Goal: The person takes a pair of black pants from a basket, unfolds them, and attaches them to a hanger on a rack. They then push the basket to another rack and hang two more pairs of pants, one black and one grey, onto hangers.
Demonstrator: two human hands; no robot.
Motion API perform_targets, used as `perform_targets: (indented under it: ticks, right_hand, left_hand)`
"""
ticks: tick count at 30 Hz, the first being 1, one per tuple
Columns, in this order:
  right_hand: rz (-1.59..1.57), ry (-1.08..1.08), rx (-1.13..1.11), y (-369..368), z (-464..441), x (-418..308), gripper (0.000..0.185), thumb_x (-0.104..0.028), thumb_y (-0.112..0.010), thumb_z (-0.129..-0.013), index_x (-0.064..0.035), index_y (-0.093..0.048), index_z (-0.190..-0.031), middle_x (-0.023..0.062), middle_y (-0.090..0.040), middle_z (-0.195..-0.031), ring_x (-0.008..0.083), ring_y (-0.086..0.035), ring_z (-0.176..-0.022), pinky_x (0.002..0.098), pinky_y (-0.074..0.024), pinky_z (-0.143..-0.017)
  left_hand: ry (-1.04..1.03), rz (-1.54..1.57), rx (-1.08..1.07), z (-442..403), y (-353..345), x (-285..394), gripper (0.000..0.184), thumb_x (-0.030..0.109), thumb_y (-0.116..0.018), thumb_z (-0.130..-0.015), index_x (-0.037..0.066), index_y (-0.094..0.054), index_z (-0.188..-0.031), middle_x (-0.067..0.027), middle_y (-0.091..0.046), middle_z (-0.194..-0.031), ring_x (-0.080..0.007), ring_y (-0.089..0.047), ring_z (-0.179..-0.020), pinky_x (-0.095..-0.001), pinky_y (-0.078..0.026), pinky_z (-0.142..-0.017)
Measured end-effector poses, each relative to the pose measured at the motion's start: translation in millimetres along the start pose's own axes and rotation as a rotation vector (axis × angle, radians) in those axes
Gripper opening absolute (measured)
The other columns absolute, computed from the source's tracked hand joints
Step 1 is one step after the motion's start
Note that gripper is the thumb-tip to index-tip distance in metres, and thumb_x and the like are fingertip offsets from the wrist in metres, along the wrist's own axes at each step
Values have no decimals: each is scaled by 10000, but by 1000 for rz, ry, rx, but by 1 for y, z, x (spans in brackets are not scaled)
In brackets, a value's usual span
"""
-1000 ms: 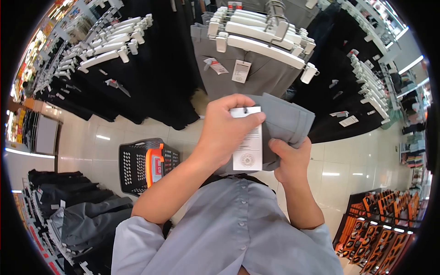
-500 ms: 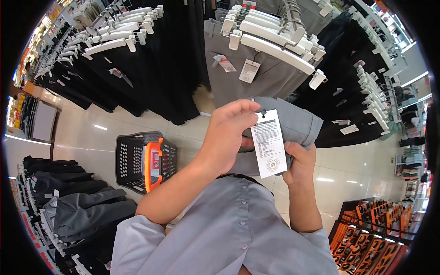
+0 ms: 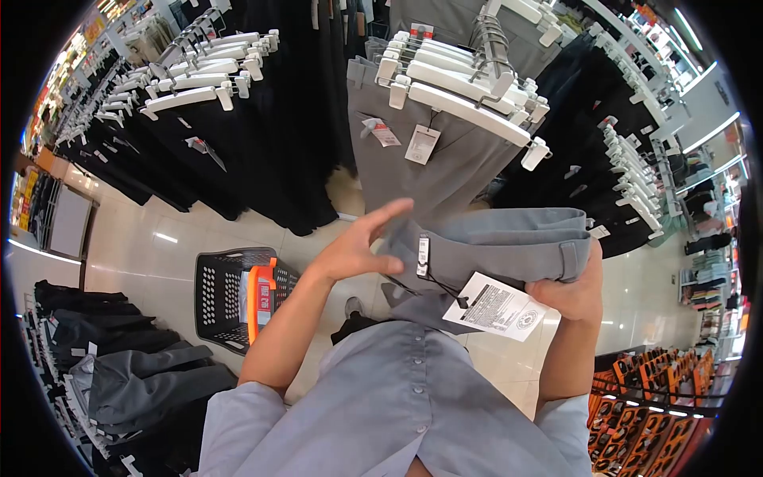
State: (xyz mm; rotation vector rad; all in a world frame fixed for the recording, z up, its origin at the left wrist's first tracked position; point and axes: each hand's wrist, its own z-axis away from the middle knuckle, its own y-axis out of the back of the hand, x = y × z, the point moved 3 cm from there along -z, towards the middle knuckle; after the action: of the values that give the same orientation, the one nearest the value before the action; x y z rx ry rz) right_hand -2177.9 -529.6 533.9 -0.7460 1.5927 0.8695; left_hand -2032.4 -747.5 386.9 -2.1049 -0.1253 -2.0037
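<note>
Folded grey trousers are held up in front of my body, waistband toward the right. My right hand grips their right end, thumb on the near side. A white paper tag with printed text and a round stamp hangs tilted from a black cord over the lower edge. Near the left end, a small white label lies on the cloth. My left hand is beside that end, thumb and fingers spread; the cloth there is blurred, so I cannot tell if they touch.
Grey trousers on white clip hangers hang ahead. Black trousers hang at the left, with more racks at the right. A black basket with an orange handle stands on the floor; an orange display is at lower right.
My left hand has let go of the paper tag and moved left, fingers spreading. The trousers, in my right hand, have shifted right and turned level; the tag now hangs tilted.
</note>
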Motion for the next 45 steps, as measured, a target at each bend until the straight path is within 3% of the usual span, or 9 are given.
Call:
perform_targets:
  ticks: [3, 9, 12, 17, 21, 35, 38, 41, 45]
  right_hand:
    - [4, 9, -132, 2, -1, 0, 270, 89, -667, -559, 62, -660, -827, 64, -660, -735, 117, -595, -642, 251, -439, -584]
    - [209, 98, -267, -3, -10, -12, 318, 56, -682, -578, 58, -660, -895, 86, -647, -717, 125, -592, -628, 247, -427, -570]
    - [234, 93, -266, -2, -11, -16, 301, 52, -673, -593, 52, -653, -893, 80, -634, -711, 120, -583, -627, 253, -428, -568]
    - [299, 64, -241, 0, -10, -9, 247, 37, -651, -632, 31, -630, -878, 75, -601, -701, 101, -531, -617, 263, -431, -571]
    - [276, 20, -157, 4, -8, 5, 266, 30, -650, -655, 16, -622, -919, 61, -600, -721, 94, -529, -649, 262, -442, -603]
    - [372, 470, 195, -13, -5, 35, 240, -66, -672, -810, -17, -565, -1019, 109, -629, -829, 240, -618, -672, 299, -472, -602]
    - [381, 480, 162, -16, -10, 32, 208, -126, -669, -845, 2, -578, -981, 109, -645, -840, 177, -591, -639, 253, -455, -591]
    - [403, 413, 171, -14, -12, 35, 214, -81, -674, -803, -28, -578, -987, 121, -646, -864, 290, -636, -714, 312, -490, -625]
    - [378, 372, 258, -15, -15, 42, 207, -155, -671, -848, -8, -587, -967, 99, -639, -782, 152, -598, -655, 249, -457, -596]
  left_hand:
    - [-76, -518, -37, -8, -2, 9, 1062, 49, -832, -478, 89, -333, -1414, -126, -328, -1467, -291, -213, -1396, -392, -178, -1132]
    - [-327, -1, -467, -21, -21, 74, 971, 15, -749, -534, 21, -324, -1407, -177, -411, -1399, -272, -361, -1324, -365, -246, -1094]
    - [-290, -172, -486, -23, -34, 117, 947, 10, -709, -550, -12, -305, -1406, -188, -468, -1341, -253, -472, -1224, -332, -322, -1040]
    - [-306, -349, -227, -35, -71, 131, 366, 87, -760, -691, 15, -595, -1010, -120, -643, -796, -250, -649, -741, -320, -476, -642]
    - [-480, -586, -107, -35, -80, 121, 156, 73, -701, -750, -3, -600, -842, -143, -578, -701, -339, -555, -609, -363, -420, -536]
    - [-359, -867, -91, -45, -85, 138, 169, 132, -698, -755, 19, -593, -824, -146, -584, -687, -352, -565, -621, -392, -425, -528]
    - [-297, -917, -114, -48, -87, 132, 194, 169, -707, -757, 29, -605, -845, -158, -588, -668, -354, -579, -623, -390, -433, -530]
    - [-258, -946, -141, -53, -84, 129, 210, 190, -707, -766, 32, -614, -869, -170, -587, -648, -357, -587, -616, -379, -443, -530]
    - [-180, -858, -207, -63, -76, 128, 201, 181, -691, -784, 28, -622, -894, -185, -598, -666, -360, -596, -624, -368, -452, -531]
